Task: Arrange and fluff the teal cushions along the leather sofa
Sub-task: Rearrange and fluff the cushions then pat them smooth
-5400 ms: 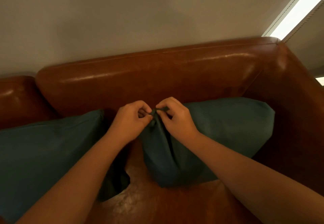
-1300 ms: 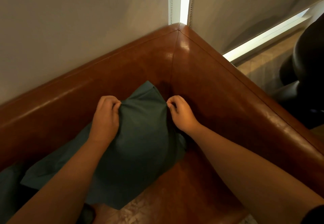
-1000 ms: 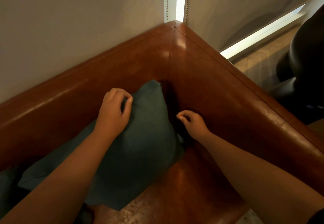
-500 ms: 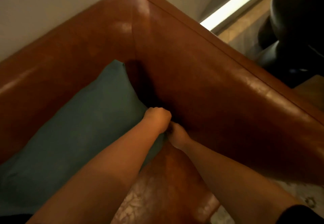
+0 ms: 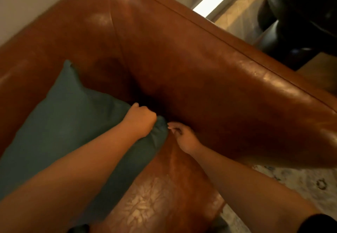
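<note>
Teal cushion (image 5: pixel 63 123) leans in the sofa (image 5: pixel 209 79) corner. Left hand (image 5: pixel 141 121) bunches its near right corner, apparently to seat it; right hand (image 5: pixel 184 138) beside it, loosely curled, holds nothing.

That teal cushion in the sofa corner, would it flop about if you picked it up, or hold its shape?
Probably soft and floppy: the teal cushion bunches into folds where the left hand grips its corner. It looks light for its size, propped against the leather sofa without denting it. Its matte fabric likely grips rather than slips.
</note>
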Demonstrator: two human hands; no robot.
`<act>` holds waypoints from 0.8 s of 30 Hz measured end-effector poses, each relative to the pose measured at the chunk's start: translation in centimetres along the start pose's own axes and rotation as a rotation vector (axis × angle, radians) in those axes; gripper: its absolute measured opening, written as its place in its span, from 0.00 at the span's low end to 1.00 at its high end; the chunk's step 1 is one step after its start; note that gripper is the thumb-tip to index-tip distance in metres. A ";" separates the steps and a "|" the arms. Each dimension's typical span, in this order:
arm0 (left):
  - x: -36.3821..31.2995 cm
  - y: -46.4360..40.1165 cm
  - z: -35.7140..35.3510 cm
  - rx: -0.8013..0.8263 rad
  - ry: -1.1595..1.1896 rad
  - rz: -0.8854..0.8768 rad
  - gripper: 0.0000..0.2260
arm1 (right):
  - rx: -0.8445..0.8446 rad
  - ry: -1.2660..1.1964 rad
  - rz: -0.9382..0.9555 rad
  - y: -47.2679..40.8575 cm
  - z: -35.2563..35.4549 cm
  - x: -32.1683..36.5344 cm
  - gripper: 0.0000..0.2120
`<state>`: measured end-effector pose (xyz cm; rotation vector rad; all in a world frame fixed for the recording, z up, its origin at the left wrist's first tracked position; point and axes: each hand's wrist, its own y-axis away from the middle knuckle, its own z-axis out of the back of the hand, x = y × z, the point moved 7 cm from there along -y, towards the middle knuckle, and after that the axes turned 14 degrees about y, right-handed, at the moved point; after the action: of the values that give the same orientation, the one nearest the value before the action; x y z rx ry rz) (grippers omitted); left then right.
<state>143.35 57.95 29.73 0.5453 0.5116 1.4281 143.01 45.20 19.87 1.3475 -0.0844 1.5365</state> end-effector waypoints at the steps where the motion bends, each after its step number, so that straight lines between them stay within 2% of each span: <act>1: 0.1 1.1 0.0 -0.025 -0.001 -0.046 0.09 | 0.022 -0.030 0.008 0.0 0.0 0.5 0.13; 4: 0.2 4.6 0.3 -0.198 0.048 -0.190 0.04 | 0.058 -0.080 0.024 0.1 -0.4 1.7 0.13; 7: 1.1 6.8 0.6 -0.316 0.113 -0.204 0.08 | 0.079 -0.165 -0.064 0.7 -1.4 2.1 0.16; 9: 1.3 7.4 0.5 -0.348 0.146 -0.221 0.08 | 0.103 -0.300 -0.141 1.0 -1.6 2.1 0.13; 11: 1.2 7.7 0.7 -0.375 0.166 -0.240 0.07 | -0.007 -0.321 -0.198 1.0 -0.4 1.5 0.07; 13: 1.5 7.9 0.9 -0.400 0.176 -0.240 0.07 | -0.158 -0.166 -0.264 1.3 1.3 -0.2 0.12; 15: 1.9 8.1 0.9 -0.399 0.204 -0.245 0.06 | -0.179 -0.086 -0.266 2.3 1.5 -0.8 0.14; 17: 1.8 8.4 0.7 -0.398 0.209 -0.249 0.05 | -0.085 -0.306 -0.279 2.8 0.2 -1.1 0.15; 19: 1.5 8.7 0.6 -0.429 0.207 -0.275 0.04 | 0.140 -0.579 -0.259 2.6 -1.8 -0.1 0.17; 21: 1.4 8.9 0.5 -0.447 0.201 -0.297 0.04 | 0.342 -0.643 -0.186 2.2 -3.3 1.1 0.25; 22: 1.5 9.0 0.5 -0.457 0.199 -0.298 0.07 | 0.369 -0.645 -0.172 2.0 -3.6 1.4 0.25; 24: 1.8 9.1 0.6 -0.462 0.197 -0.292 0.10 | 0.311 -0.590 -0.170 1.9 -3.7 1.2 0.20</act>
<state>136.80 60.25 35.89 -0.0407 0.3788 1.2678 139.36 47.39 20.46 1.9722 -0.0976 0.9975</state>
